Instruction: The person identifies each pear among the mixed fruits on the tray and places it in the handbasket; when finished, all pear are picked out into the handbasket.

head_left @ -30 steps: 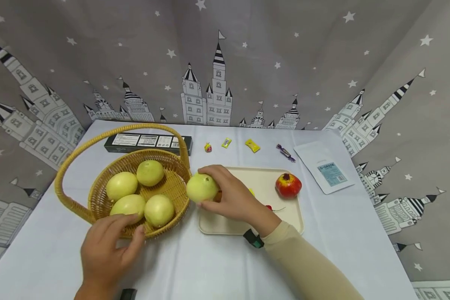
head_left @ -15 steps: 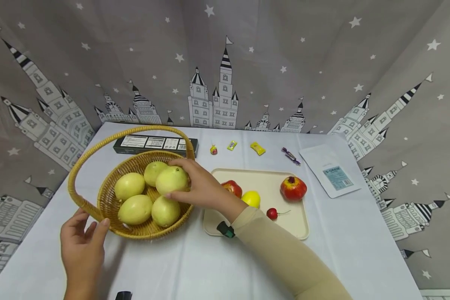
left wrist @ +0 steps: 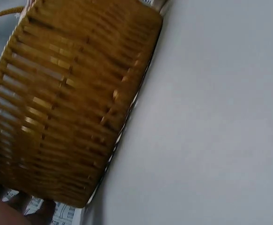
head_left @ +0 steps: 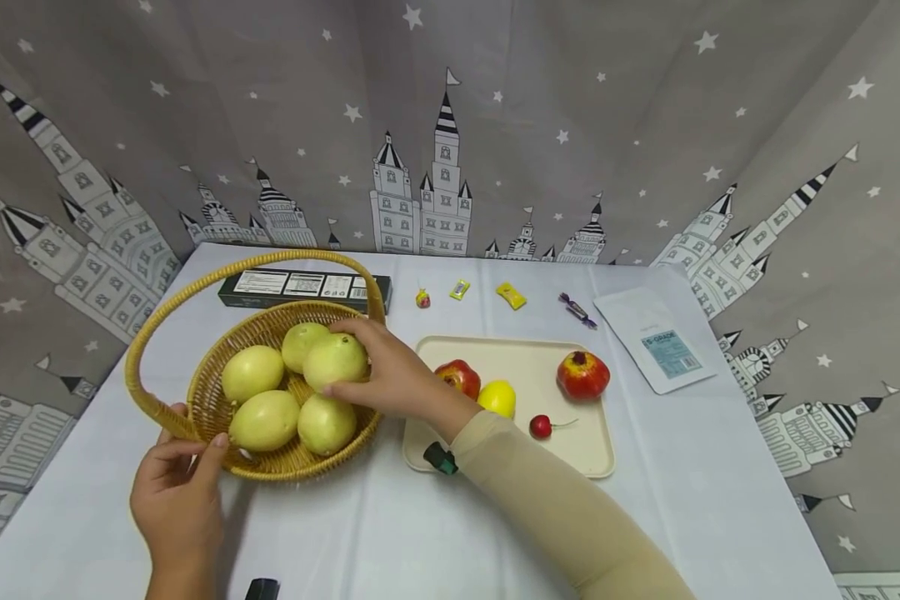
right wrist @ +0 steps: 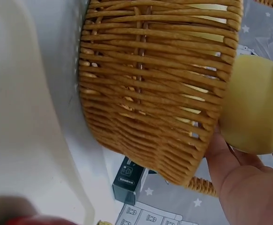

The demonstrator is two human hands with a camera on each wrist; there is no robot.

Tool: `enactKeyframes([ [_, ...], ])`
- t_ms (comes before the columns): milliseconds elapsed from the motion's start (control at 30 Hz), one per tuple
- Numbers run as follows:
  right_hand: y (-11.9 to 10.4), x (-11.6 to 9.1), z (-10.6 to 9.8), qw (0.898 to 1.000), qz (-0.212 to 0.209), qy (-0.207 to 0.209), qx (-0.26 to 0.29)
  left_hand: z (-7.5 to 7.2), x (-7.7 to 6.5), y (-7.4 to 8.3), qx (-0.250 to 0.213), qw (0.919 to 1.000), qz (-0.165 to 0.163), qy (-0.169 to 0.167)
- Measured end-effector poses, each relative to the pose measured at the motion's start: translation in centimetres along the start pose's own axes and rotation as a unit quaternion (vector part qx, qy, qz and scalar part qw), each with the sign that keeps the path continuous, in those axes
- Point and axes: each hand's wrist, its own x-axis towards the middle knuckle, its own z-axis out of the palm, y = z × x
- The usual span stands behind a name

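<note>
My right hand (head_left: 393, 373) grips a pale yellow-green round fruit (head_left: 335, 363) over the right side of a wicker basket (head_left: 281, 476). Several similar fruits (head_left: 264, 421) lie in the basket beneath and beside it. In the right wrist view, the held fruit (right wrist: 253, 105) shows just past the basket rim, with fingers and thumb about it. My left hand (head_left: 178, 500) pinches the basket's left rim near the foot of the tall handle (head_left: 141, 383). The basket's woven side (left wrist: 66, 103) fills much of the left wrist view, with a few fingertips at the lower left.
Right of the basket is a cream tray (head_left: 528, 350) with two pomegranates (head_left: 582, 376), a lemon (head_left: 497, 399) and a cherry (head_left: 541, 427). Behind stand a dark box (head_left: 303, 286) and several small wrapped sweets (head_left: 511, 295). A white pouch (head_left: 654, 340) lies far right.
My right hand has carried the fruit leftward from beside the tray to over the basket. My left hand has moved from the basket's front to its left rim and taken hold there.
</note>
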Motion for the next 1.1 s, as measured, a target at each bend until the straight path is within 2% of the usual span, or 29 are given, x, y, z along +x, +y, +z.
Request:
enactKeyframes([
  [100,0.1,0.4,0.4,1.000,0.014,-0.013,-0.016,0.1,-0.6,-0.4,0.105,0.9943,-0.006,-0.019],
  [200,0.3,0.9,0.9,0.998,0.029,-0.028,-0.043,0.2,-1.0,-1.0,0.189,0.9808,-0.006,-0.049],
  [367,0.0,1.8,1.7,0.995,0.049,-0.045,-0.079,0.3,-1.3,-1.6,0.240,0.9684,-0.020,-0.064],
  [467,-0.3,2.3,2.2,0.991,0.069,-0.052,-0.101,0.4,-1.3,-1.5,0.255,0.9638,-0.042,-0.065],
  [567,-0.7,2.7,2.7,0.986,0.084,-0.060,-0.130,0.5,-1.2,-1.3,0.252,0.9641,-0.052,-0.067],
  [733,-0.9,3.3,3.6,0.977,0.103,-0.070,-0.171,0.8,-1.2,-1.1,0.244,0.9654,-0.059,-0.070],
  [967,-1.0,3.6,4.2,0.964,0.125,-0.086,-0.218,1.0,-1.1,-1.0,0.261,0.9598,-0.068,-0.076],
  [1100,-1.1,3.6,4.4,0.955,0.132,-0.104,-0.245,1.1,-0.8,-1.3,0.260,0.9598,-0.071,-0.079],
])
